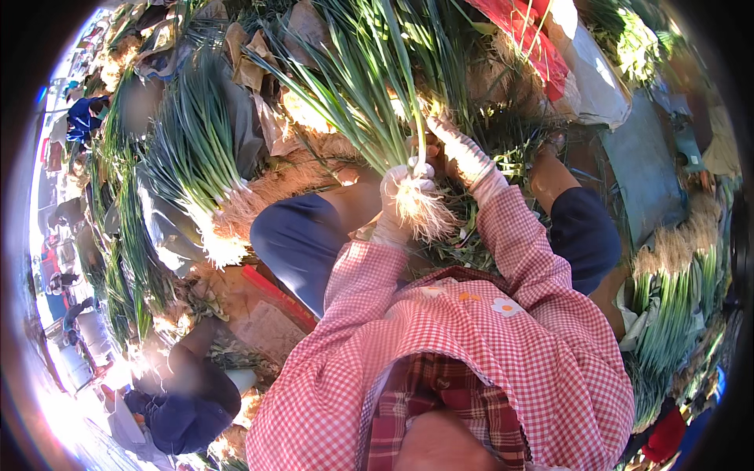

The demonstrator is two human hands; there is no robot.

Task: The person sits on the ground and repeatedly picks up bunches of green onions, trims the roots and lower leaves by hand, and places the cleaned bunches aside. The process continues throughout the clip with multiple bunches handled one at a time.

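Note:
My left hand (402, 187), in a pale glove, is closed around the lower stalks of a bunch of green onions (370, 112). Pale, stringy roots (423, 211) hang below that hand, and the long green leaves fan out away from me. Just right of the bunch is my right hand (462, 154), gloved too, its fingers pointing towards the stalks. Its fingertips are partly hidden among leaves and shade, so whether they pinch anything is unclear. One onion stalk (419, 132) stands apart from the others above my left hand.
A pile of green onions (197, 132) lies to the left, roots towards me. More bundles (671, 282) lie at the right. Red plastic (539, 47) and a white sack (595, 82) are at the upper right. A person in dark clothes (188, 412) is at lower left. Trimmings (465, 247) litter the ground between my legs.

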